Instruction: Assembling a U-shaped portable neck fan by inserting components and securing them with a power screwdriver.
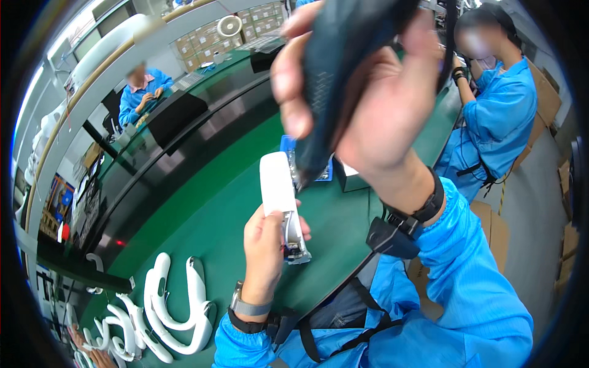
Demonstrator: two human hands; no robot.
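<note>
The left hand (264, 245) pinches a white plastic housing (277, 178) between thumb and fingers, above the green workbench (215, 227). Above and to its right, the right hand (386, 116) is wrapped around a dark, blurred tool (343, 67), probably an electric screwdriver, its tip pointing down beside the housing. Curved white plastic parts (200, 306) lie left of the left hand; a blue bin (286, 143) sits beyond it.

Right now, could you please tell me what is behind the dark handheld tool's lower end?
Behind the dark handheld tool, parts of a blue tray show on the green tabletop. The tool covers some of it, so whatever lies there cannot be seen.
</note>
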